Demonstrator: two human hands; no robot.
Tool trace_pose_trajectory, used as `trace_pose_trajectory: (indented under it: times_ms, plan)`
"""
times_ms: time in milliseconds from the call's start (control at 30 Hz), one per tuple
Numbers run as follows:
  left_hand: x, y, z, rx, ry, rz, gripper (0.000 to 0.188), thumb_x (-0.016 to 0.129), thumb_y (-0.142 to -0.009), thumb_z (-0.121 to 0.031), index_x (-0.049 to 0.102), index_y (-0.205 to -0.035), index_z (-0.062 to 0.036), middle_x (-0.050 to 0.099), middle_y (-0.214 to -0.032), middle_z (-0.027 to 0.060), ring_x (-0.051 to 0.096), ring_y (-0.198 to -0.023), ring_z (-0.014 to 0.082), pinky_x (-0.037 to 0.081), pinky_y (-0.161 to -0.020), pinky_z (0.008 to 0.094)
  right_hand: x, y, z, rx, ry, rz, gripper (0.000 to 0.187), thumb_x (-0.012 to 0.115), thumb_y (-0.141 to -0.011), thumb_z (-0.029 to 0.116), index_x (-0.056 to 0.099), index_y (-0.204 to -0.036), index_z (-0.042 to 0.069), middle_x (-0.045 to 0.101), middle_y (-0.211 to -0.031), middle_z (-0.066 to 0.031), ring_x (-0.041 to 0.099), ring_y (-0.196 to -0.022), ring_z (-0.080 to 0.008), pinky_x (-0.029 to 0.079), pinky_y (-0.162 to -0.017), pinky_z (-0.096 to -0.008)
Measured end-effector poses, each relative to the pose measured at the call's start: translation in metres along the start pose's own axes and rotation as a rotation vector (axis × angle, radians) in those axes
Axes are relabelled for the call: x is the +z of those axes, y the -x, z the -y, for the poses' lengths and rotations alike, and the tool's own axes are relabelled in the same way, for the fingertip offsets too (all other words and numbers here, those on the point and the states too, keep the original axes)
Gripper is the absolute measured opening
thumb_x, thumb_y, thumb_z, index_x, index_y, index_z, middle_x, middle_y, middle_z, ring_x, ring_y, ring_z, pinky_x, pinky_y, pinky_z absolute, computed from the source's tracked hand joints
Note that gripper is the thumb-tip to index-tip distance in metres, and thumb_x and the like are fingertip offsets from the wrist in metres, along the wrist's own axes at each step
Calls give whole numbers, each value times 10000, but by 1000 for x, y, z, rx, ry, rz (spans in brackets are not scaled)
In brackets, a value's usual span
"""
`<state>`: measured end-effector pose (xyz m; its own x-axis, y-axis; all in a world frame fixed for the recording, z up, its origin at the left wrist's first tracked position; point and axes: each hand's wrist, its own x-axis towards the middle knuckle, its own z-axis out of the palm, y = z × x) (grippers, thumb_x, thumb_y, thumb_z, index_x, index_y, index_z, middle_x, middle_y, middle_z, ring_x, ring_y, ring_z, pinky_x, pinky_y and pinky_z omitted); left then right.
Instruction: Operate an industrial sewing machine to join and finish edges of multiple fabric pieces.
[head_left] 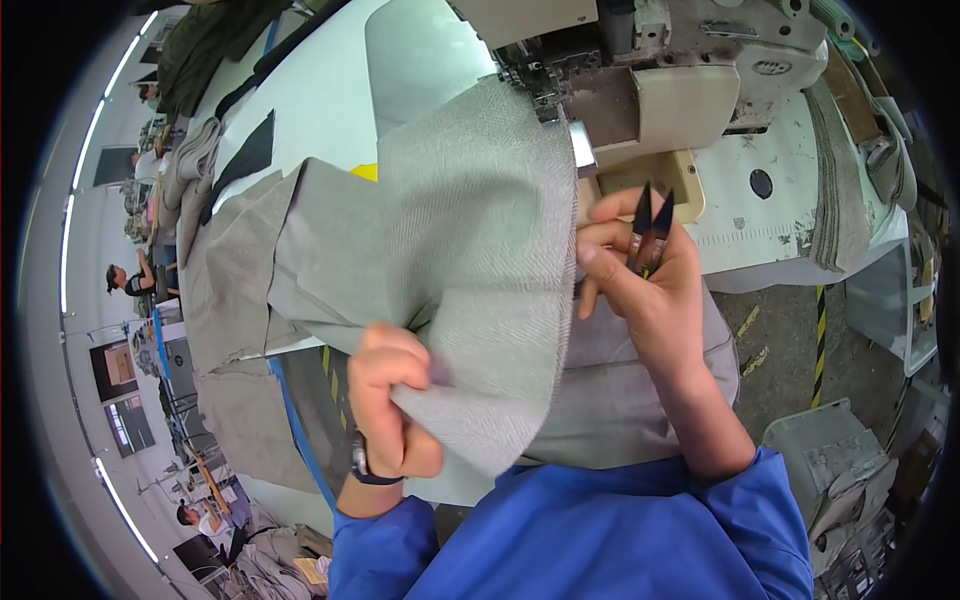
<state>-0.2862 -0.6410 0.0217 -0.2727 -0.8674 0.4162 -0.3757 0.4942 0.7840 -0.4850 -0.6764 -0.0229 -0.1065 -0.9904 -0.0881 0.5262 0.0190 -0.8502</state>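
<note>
Clutching grey cloth [500,240] in tight left hand [385,395], snips [641,215] in curled right hand [660,290], at white table [320,90] above tape-striped floor [780,370].

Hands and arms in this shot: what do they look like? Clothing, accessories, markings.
Both the left hand and the right hand are ungloved. Plain blue sleeves end short of the wrists, leaving part of each forearm bare. A dark wristband, perhaps a watch, is on the left wrist; none shows on the right. No cables or markings visible.
</note>
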Motion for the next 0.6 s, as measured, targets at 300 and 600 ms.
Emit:
trace_pose_trajectory:
  times_ms: [300,600]
  plan:
    - [-15,-31,-10,142,-274,693,151,618,-711,-99,481,-754,-51,437,-721,87,471,-639,232,357,-577,343,-18,-5,-6,221,-16,140,120,591,-898,105,592,-940,-8,508,-595,28,382,-400,-26,257,-376,-188]
    - [-25,-38,-34,-629,281,4,522,537,-836,-512,542,-834,11,580,-872,133,584,-827,258,439,-842,365,-12,-4,-9,75,132,103,102,630,-852,70,600,-915,-4,503,-611,56,386,-462,3,269,-394,-182]
